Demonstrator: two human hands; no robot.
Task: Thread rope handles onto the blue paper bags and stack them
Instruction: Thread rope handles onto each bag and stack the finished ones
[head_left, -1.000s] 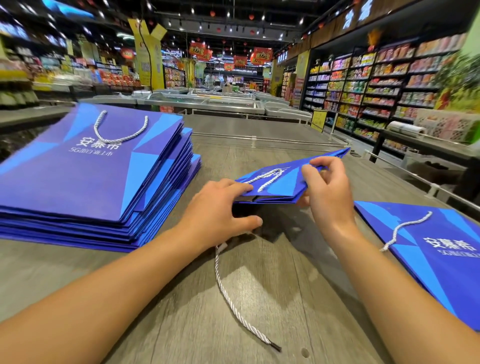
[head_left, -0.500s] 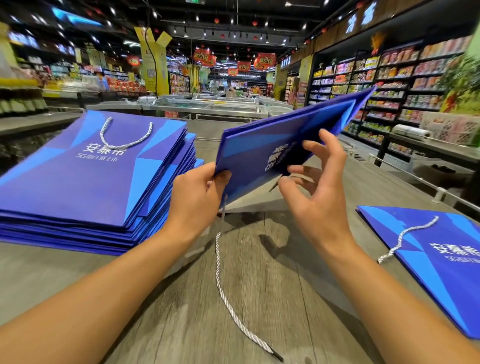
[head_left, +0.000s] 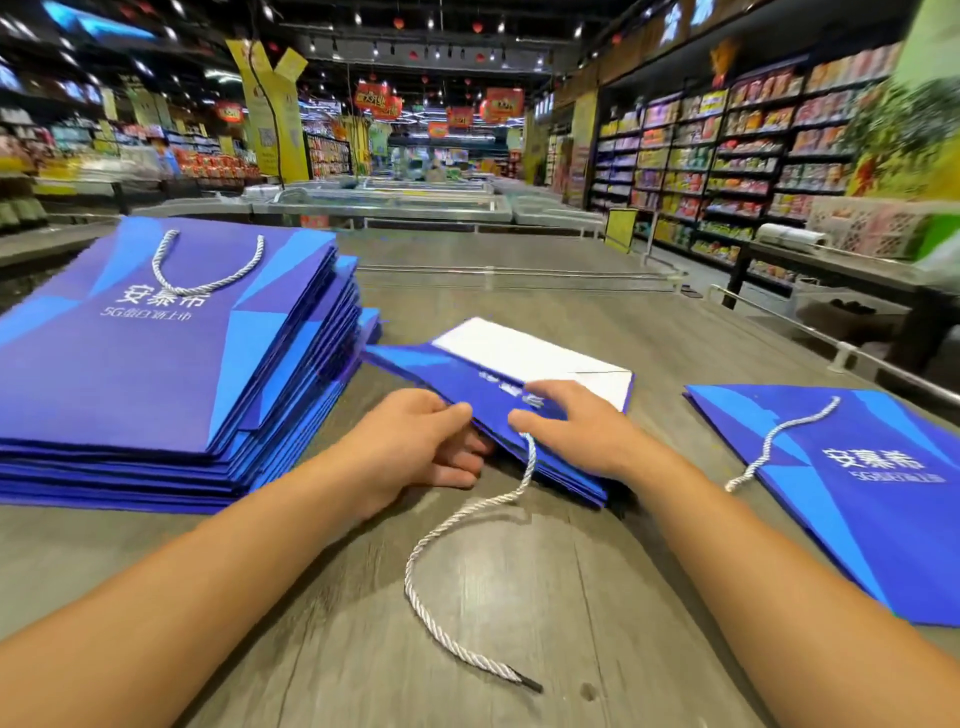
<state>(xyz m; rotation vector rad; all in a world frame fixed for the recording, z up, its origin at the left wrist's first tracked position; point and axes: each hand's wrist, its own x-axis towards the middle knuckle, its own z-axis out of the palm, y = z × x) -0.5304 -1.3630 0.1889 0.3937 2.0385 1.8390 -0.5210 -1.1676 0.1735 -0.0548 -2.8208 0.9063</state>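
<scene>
- You are at a grey wood-grain desk (head_left: 519, 597) inside a supermarket, with stocked shelves (head_left: 727, 150) along the right and chest freezers (head_left: 395, 200) straight ahead.
- A flat blue paper bag (head_left: 467, 379) lies at the middle of the desk, its white inner panel showing at the far end.
- Your left hand (head_left: 415, 447) grips the bag's near edge, thumb on top and fingers curled beneath.
- Your right hand (head_left: 571, 421) rests on the bag, fingers bent; whether it pinches the rope is hard to tell.
- A white rope (head_left: 457, 525) runs from under your right hand and trails loose across the desk toward you.
- A tall stack of finished bags (head_left: 156, 364) sits on the left, touching the bag's far corner.
- One more bag (head_left: 857, 493) with a handle lies flat on the right.
</scene>
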